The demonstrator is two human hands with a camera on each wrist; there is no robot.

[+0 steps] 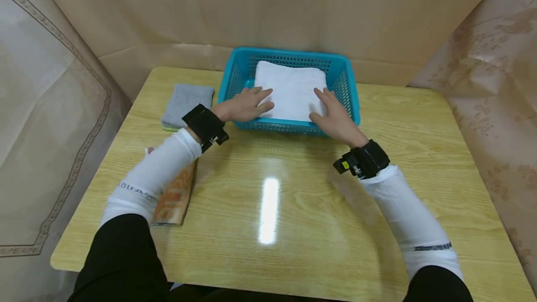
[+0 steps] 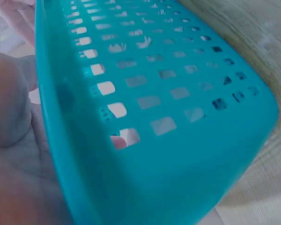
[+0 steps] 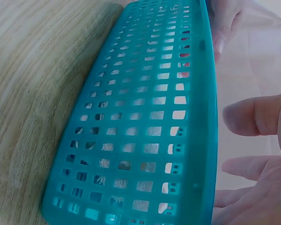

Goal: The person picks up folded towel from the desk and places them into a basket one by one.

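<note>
A white folded towel [image 1: 291, 90] lies inside a blue plastic basket [image 1: 289, 53]. The basket has lots of little holes in its sides, and it sits at the back of the shiny yellow wooden counter [image 1: 377, 227]. Some of the blue bottom shows at the towel's left side. The left hand [image 1: 247, 105] is over the left side of the towel, with its fingers and thumb spread apart. The right hand [image 1: 334, 118] is at the towel's right side, and its fingers and thumb are spread too. No hand is pinching anything. I cannot tell if the fingertips touch the towel. Both hands reach in over the near edge of the basket. Each wrist wears a black band [image 1: 205, 125], and white sleeves [image 1: 161, 167] cover the arms below. A gray folded cloth [image 1: 189, 101] lies just left of the basket, with a bit of green peeking out under it. Nearer the person, a brown cloth [image 1: 174, 199] with pale letters is partly hidden by the left arm. A tan sheet [image 1: 268, 8] hangs behind the counter.
</note>
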